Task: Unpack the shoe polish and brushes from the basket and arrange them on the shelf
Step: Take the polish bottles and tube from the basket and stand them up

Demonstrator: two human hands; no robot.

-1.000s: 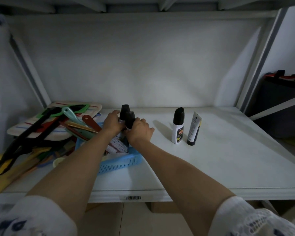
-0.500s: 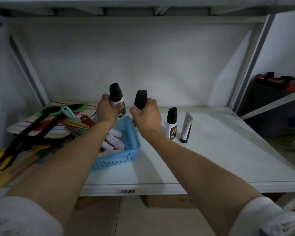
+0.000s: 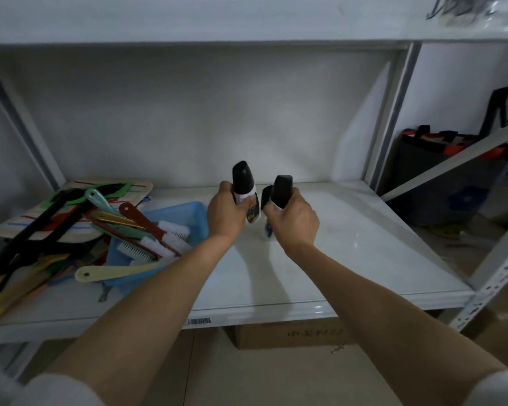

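My left hand [image 3: 225,215] grips a shoe polish bottle [image 3: 244,187] with a black cap and white label, held upright above the white shelf [image 3: 349,244]. My right hand [image 3: 294,221] grips a second black-capped polish bottle [image 3: 281,190], tilted slightly right. Both hands hover to the right of the blue basket [image 3: 195,213]. Just behind my right hand, the cap of another bottle standing on the shelf [image 3: 266,196] peeks out; most of it is hidden. White-bristled brushes [image 3: 170,235] lie in the basket, and a cream-handled brush [image 3: 115,272] rests across its front rim.
A heap of shoehorns, long-handled tools and a striped mat [image 3: 71,212] fills the shelf's left end. The shelf's metal uprights [image 3: 393,118] stand to the right, with a dark bag [image 3: 434,171] beyond. A cardboard box [image 3: 291,332] sits under the shelf.
Both hands lifted a polish bottle each out of the basket and carried them rightwards over the shelf. The view shifted, so the standing bottle and tube now sit behind my right hand.
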